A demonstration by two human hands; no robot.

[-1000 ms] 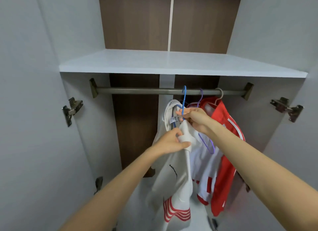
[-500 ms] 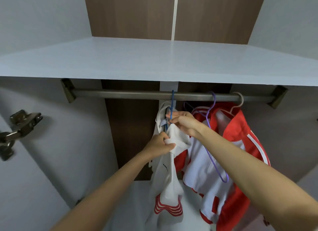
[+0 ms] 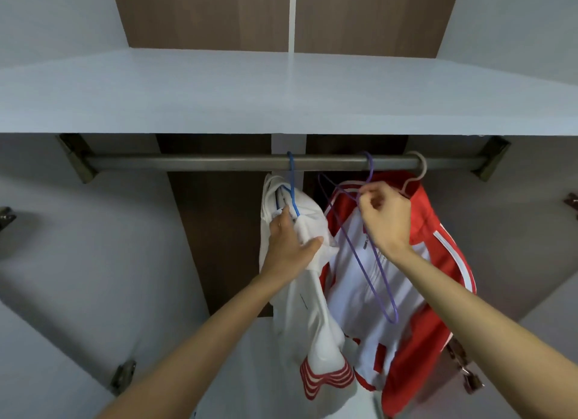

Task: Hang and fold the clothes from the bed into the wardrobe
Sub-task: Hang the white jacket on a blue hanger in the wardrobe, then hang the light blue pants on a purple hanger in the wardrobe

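Head view, looking up into the open wardrobe (image 3: 219, 237): a metal rail (image 3: 187, 162) runs side to side just under a pale shelf (image 3: 156, 99), fixed by a bracket at each end. Three hangers hook over the rail. A blue hanger (image 3: 292, 181) sits at about the middle of the rail and carries a white shirt (image 3: 312, 318) with red stripes at its lower edge; the shirt is bunched over the hanger's shoulders and hangs down towards the bottom of the frame. The left hand (image 3: 289, 246) is clamped on the shirt just below the hanger's neck, thumb spread across the cloth and fingers tucked in at the collar. To the right, a bare purple hanger (image 3: 372, 271) hangs tilted, its long loop lying in front of a red and white jacket (image 3: 438, 262). The right hand (image 3: 386, 218) has its fingers curled, with thumb and forefinger seemingly pinching the purple wire close under the hook, though the contact point is small and partly hidden by the fingers. The jacket hangs from a pale hanger (image 3: 420, 171) near the right end of the rail, touching the shirt along its left side. Metal hinges (image 3: 123, 376) are mounted on the grey side walls, one at lower left and others at the right edge.
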